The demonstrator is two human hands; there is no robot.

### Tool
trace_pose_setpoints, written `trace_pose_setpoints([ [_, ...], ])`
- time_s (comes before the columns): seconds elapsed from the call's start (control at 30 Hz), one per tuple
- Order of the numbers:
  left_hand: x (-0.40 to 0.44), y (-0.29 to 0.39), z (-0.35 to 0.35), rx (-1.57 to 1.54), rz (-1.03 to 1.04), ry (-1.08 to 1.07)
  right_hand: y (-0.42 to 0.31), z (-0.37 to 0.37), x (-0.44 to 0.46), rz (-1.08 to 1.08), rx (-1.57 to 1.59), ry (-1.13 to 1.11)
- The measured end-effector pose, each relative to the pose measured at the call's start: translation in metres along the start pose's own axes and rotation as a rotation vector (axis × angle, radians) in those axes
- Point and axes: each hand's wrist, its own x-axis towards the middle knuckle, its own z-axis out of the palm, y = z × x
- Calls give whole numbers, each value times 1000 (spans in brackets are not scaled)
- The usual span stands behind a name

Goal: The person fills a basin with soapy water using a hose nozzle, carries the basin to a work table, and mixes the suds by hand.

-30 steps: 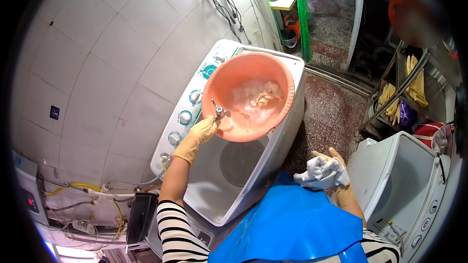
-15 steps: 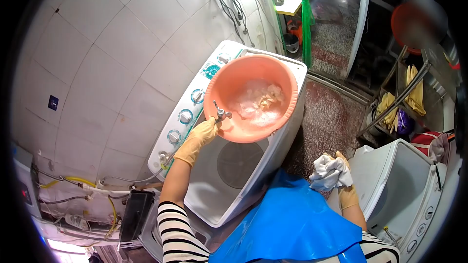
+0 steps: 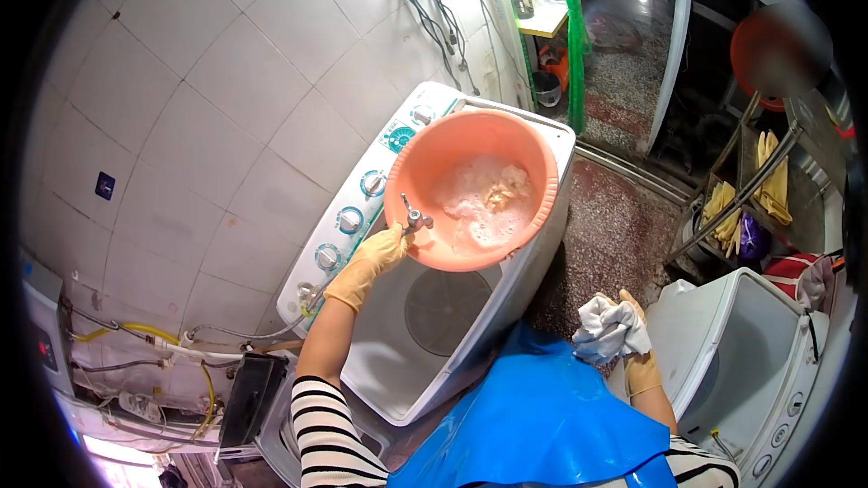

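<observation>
My left hand (image 3: 380, 255), in a yellow rubber glove, grips a metal tap (image 3: 415, 218) over the near-left rim of an orange basin (image 3: 425, 152). Foamy water and a pale, yellowish clump (image 3: 503, 193) lie inside it. The basin rests on the far part of a white washing machine (image 3: 535, 282), whose near tub is open. At the lower right, my right hand (image 3: 640, 343), also gloved, is closed on a bunched white cloth (image 3: 611, 329), held beside the blue apron (image 3: 542, 407).
A second open washer (image 3: 758, 343) stands at the right. Behind it, a metal rack (image 3: 743, 183) holds yellow gloves (image 3: 771, 183) and a purple item (image 3: 754, 237). Hoses (image 3: 210, 389) run along the tiled wall at the lower left. A green curtain (image 3: 576, 45) hangs by the doorway.
The foamy liquid in the basin has spread. My right hand has shifted slightly right and up with the white cloth. The view has turned a little; my left hand stays at the tap.
</observation>
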Motion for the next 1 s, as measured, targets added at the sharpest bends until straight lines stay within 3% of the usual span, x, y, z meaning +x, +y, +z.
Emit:
trace_pose_setpoints([
  [0.07, -2, -2, -1, -30, -12, -11, 4, 0, 3, -6, -56, -123],
  [0.17, -12, 10, -10, -1, -58, -80, 5, 7, 1, -41, 27, 108],
  [0.3, -16, 12, -5, 34, -133, -130, 10, 26, -5, 64, 37, -45],
  [0.57, -20, 0, 27, 23, -62, -61, 1, -6, 16, 73, -87, -37],
  [0.8, -28, 4, 40, 12, 64, 66, -2, -9, 28, 88, -157, -166],
  [1.0, -37, 20, 26, 34, -117, -31, -4, -3, 26, 130, -62, -29],
])
